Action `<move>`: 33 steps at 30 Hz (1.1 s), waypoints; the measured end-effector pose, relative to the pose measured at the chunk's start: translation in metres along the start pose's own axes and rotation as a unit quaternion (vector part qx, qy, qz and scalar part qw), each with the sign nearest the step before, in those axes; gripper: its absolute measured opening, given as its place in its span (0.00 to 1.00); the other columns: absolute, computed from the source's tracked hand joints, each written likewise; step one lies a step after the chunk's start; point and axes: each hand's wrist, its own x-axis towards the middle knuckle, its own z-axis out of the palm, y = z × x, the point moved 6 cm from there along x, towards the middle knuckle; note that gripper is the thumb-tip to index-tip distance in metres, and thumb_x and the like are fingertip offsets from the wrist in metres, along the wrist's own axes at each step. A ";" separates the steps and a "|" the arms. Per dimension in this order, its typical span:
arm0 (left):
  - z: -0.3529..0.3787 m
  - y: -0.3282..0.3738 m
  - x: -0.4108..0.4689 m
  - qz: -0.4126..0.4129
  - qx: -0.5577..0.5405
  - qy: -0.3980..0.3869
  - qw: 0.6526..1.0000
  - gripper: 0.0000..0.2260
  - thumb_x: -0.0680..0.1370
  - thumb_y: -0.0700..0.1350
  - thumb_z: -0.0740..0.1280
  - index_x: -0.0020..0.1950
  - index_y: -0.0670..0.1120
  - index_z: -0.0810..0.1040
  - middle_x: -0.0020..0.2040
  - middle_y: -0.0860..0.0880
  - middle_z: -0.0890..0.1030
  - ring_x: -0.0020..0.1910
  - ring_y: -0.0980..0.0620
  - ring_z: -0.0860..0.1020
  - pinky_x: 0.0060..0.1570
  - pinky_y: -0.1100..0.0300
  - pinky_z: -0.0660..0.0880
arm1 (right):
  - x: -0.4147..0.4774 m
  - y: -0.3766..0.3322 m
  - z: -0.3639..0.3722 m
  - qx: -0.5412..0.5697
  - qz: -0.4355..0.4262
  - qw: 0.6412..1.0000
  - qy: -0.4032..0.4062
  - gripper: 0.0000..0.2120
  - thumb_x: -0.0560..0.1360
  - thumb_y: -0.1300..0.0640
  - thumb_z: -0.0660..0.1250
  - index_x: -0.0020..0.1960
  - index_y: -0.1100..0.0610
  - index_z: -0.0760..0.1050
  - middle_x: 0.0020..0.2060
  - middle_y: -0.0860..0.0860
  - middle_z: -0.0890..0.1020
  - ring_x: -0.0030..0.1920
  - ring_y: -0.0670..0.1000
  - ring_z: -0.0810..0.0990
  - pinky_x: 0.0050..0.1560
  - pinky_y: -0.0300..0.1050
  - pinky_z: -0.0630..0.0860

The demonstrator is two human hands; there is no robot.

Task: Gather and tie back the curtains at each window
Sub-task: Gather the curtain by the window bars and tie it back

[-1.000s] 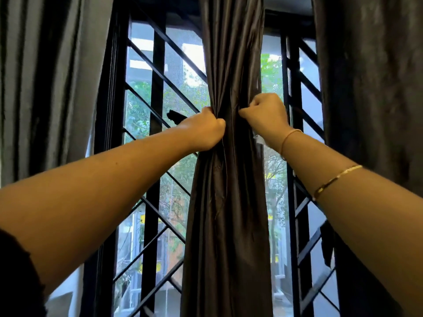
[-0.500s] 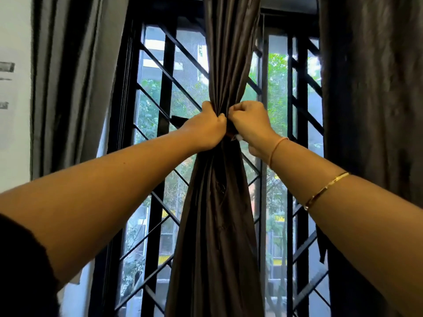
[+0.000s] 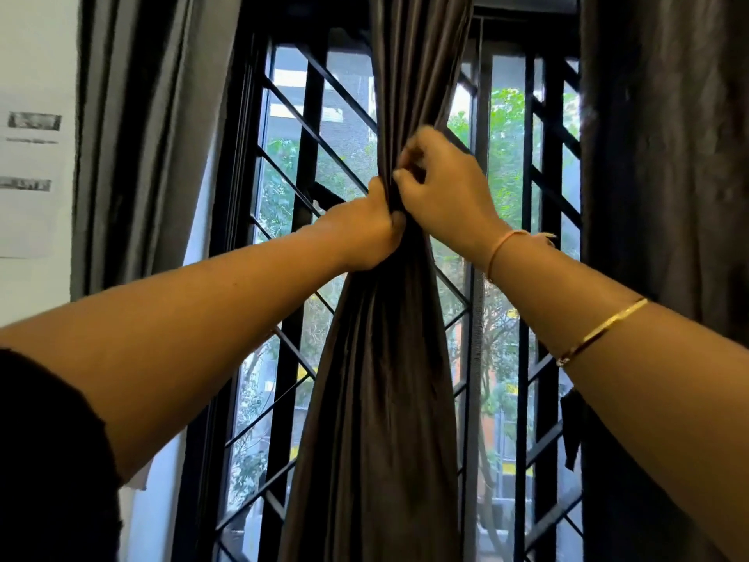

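Curtain, dark brownish-grey, bunched into one tight rope right down the middle of the window grille, top and bottom both cut off by the frame. Left hand fisted around the pinch point, squeezing the folds from the left. Right hand pressed against the same spot from the right, slightly higher, fingers curled in and pinching something at the fabric. Can't tell whether that's a tie-back strip or just a fold, too dark and lost in the pleats. Small black scrap poking out just left of the left hand, against the grille, possibly strap or fabric, hard to say. Thin pinkish cord on the right wrist, gold bangle further down that forearm. Dark sleeve cut off at the bottom-left corner.

Second grey curtain hanging loose to the left of the grille, third dark one to its right, edges running out of frame. Paper sheet on the white wall further left, print blurred and unreadable. Green trees and buildings outside, behind the bars, mostly blocked by the bunched curtain.
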 end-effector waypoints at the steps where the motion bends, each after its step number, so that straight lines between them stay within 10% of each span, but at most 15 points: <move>1: -0.003 0.002 0.001 -0.009 0.030 0.006 0.999 0.18 0.81 0.47 0.50 0.67 0.37 0.60 0.52 0.36 0.75 0.41 0.39 0.73 0.38 0.54 0.65 | 0.004 -0.007 -0.002 0.010 -0.018 1.000 -0.004 0.05 0.74 0.60 0.63 0.49 0.60 0.73 0.45 0.56 0.81 0.47 0.57 0.78 0.49 0.55 0.74; 6: -0.003 0.006 0.003 0.013 0.161 -0.071 0.984 0.22 0.81 0.48 0.51 0.72 0.38 0.53 0.63 0.35 0.69 0.55 0.36 0.72 0.43 0.53 0.64 | 0.017 -0.007 0.008 0.041 0.017 0.991 -0.128 0.09 0.77 0.63 0.61 0.54 0.61 0.78 0.49 0.56 0.81 0.42 0.41 0.80 0.49 0.43 0.78; 10: -0.003 -0.016 0.003 -0.028 -0.059 -0.134 0.989 0.33 0.76 0.57 0.62 0.72 0.44 0.51 0.51 0.46 0.71 0.40 0.54 0.72 0.35 0.62 0.66 | 0.015 0.009 0.021 0.073 0.080 0.978 -0.180 0.16 0.76 0.70 0.58 0.61 0.61 0.75 0.54 0.57 0.79 0.42 0.46 0.79 0.44 0.40 0.78; 14: -0.015 -0.039 0.007 -0.131 -0.261 -0.149 0.945 0.25 0.76 0.42 0.64 0.69 0.42 0.55 0.37 0.47 0.73 0.29 0.56 0.72 0.28 0.64 0.70 | 0.015 0.014 0.033 0.088 0.135 0.968 -0.190 0.17 0.76 0.70 0.58 0.62 0.59 0.74 0.51 0.57 0.78 0.33 0.55 0.79 0.41 0.49 0.81; 17: -0.033 -0.052 0.016 -0.117 -0.064 -0.103 0.986 0.05 0.77 0.38 0.61 0.45 0.38 0.74 0.37 0.44 0.77 0.33 0.50 0.77 0.32 0.63 0.72 | 0.019 0.009 0.041 0.052 0.127 0.973 -0.184 0.19 0.74 0.71 0.58 0.60 0.58 0.76 0.53 0.58 0.80 0.41 0.59 0.82 0.46 0.54 0.81; 20: -0.044 -0.065 0.018 -0.122 0.250 -0.090 0.956 0.15 0.80 0.46 0.59 0.64 0.42 0.71 0.59 0.40 0.73 0.61 0.39 0.70 0.56 0.46 0.69 | 0.022 -0.001 0.047 0.015 0.107 0.977 -0.182 0.17 0.73 0.70 0.59 0.56 0.59 0.79 0.51 0.58 0.82 0.48 0.58 0.82 0.51 0.55 0.80; 23: -0.046 -0.071 0.014 -0.146 0.340 -0.092 0.924 0.18 0.81 0.49 0.57 0.70 0.49 0.65 0.75 0.41 0.54 0.73 0.33 0.46 0.65 0.29 0.46 | 0.022 -0.006 0.051 -0.001 0.106 0.977 -0.186 0.15 0.72 0.70 0.59 0.53 0.62 0.80 0.49 0.62 0.82 0.47 0.61 0.81 0.49 0.59 0.79; 26: -0.037 -0.066 0.013 -0.108 0.037 -0.081 0.990 0.14 0.81 0.51 0.55 0.47 0.43 0.74 0.49 0.43 0.81 0.51 0.46 0.77 0.52 0.51 0.73 | 0.020 -0.004 0.052 0.024 0.126 0.976 -0.176 0.16 0.73 0.69 0.57 0.55 0.60 0.79 0.48 0.62 0.81 0.42 0.61 0.81 0.46 0.56 0.81; 29: -0.010 -0.056 -0.003 -0.205 -0.463 -0.196 0.840 0.17 0.82 0.48 0.53 0.38 0.44 0.70 0.24 0.49 0.77 0.24 0.55 0.78 0.26 0.66 0.76 | 0.019 0.002 0.051 0.073 0.168 0.971 -0.153 0.14 0.73 0.67 0.57 0.49 0.56 0.79 0.40 0.57 0.79 0.36 0.52 0.75 0.30 0.41 0.76; 33: 0.005 -0.050 -0.001 -0.189 -0.595 -0.207 0.754 0.14 0.83 0.45 0.50 0.49 0.41 0.73 0.41 0.41 0.80 0.39 0.47 0.80 0.33 0.58 0.80 | 0.012 0.011 0.048 0.158 0.248 0.946 -0.132 0.09 0.74 0.65 0.61 0.38 0.54 0.73 0.32 0.50 0.76 0.29 0.46 0.75 0.31 0.37 0.73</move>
